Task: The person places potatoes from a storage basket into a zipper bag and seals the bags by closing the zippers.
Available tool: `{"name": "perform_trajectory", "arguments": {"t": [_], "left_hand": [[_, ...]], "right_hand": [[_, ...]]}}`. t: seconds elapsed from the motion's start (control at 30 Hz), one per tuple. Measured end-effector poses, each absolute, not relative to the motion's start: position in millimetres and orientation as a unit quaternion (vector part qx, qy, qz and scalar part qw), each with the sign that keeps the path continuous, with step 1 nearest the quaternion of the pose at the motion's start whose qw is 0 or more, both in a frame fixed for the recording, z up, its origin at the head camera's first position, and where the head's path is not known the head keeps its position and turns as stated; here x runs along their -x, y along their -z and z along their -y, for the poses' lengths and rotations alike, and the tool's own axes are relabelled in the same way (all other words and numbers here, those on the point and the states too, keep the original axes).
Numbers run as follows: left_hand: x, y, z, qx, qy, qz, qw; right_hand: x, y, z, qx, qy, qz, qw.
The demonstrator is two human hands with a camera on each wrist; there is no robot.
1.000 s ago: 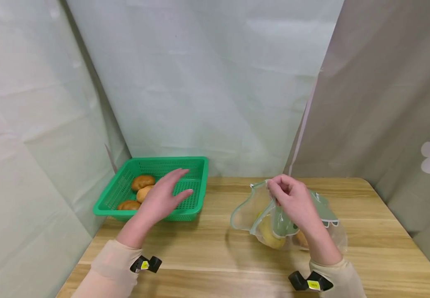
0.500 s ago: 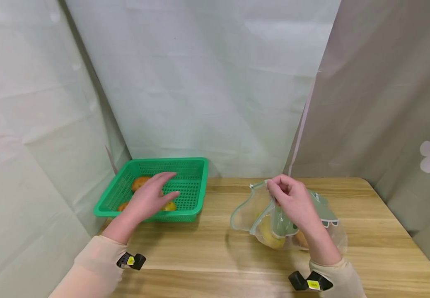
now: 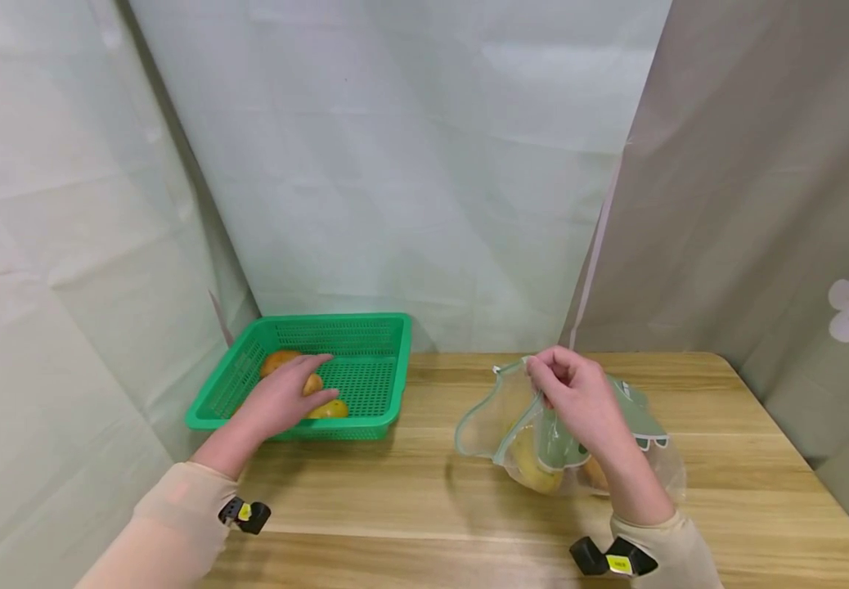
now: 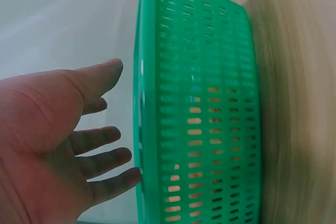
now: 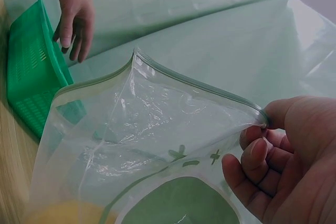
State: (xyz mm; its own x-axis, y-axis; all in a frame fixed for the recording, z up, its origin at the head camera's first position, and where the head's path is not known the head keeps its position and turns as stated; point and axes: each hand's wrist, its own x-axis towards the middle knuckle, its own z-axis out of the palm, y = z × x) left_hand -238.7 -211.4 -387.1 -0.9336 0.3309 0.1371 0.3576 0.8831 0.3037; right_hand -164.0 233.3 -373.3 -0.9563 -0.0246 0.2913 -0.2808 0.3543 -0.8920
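My left hand (image 3: 282,399) hovers over the near left part of a green plastic basket (image 3: 404,364), fingers loosely extended and thumb apart, holding nothing. Beneath and beside it show a brown, potato-like item (image 3: 276,361), a smaller tan one (image 3: 313,384) and a yellow rounded fruit (image 3: 333,409); the hand hides part of the contents. With thumb and forefinger, my right hand (image 3: 577,397) pinches the zip edge of a clear zip bag (image 5: 157,108) with green print. The bag's mouth gapes toward the left. Inside lie a yellow item (image 3: 535,466) and a brownish one (image 3: 595,473).
Both the basket and the bag are on a wood-grain table (image 3: 410,515), basket at the back left, bag to the right. Pale sheeting (image 3: 424,164) hangs behind and at the left; a brownish-grey curtain (image 3: 748,204) with a white flower closes the right side.
My left hand has moved left and slightly down over the basket, uncovering the yellow fruit. The right hand keeps its pinch on the bag and has not visibly moved.
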Motion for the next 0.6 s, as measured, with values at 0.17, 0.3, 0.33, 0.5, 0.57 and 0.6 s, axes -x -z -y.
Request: {"name": "perform_trajectory", "arguments": {"t": [0.17, 0.3, 0.33, 0.5, 0.57, 0.6], "left_hand": [[241.9, 390.4, 217.5, 0.178, 0.162, 0.97, 0.019], [243.6, 392.1, 222.0, 0.185, 0.154, 0.971, 0.004], [243.7, 392.1, 222.8, 0.187, 0.15, 0.971, 0.001], [245.7, 393.0, 226.4, 0.188, 0.141, 0.972, -0.018], [246.9, 393.8, 227.8, 0.191, 0.14, 0.971, -0.023], [247.7, 394.6, 228.7, 0.192, 0.14, 0.971, -0.025]], "right_hand": [[163.9, 373.5, -233.0, -0.095, -0.564, 0.812, 0.116], [164.6, 374.2, -232.6, -0.095, -0.565, 0.811, 0.116], [164.8, 374.3, -232.6, -0.095, -0.565, 0.812, 0.116], [165.2, 374.3, -232.3, -0.094, -0.563, 0.813, 0.119], [165.0, 374.1, -232.3, -0.094, -0.562, 0.813, 0.119], [165.2, 374.1, -232.4, -0.094, -0.561, 0.814, 0.12]]}}
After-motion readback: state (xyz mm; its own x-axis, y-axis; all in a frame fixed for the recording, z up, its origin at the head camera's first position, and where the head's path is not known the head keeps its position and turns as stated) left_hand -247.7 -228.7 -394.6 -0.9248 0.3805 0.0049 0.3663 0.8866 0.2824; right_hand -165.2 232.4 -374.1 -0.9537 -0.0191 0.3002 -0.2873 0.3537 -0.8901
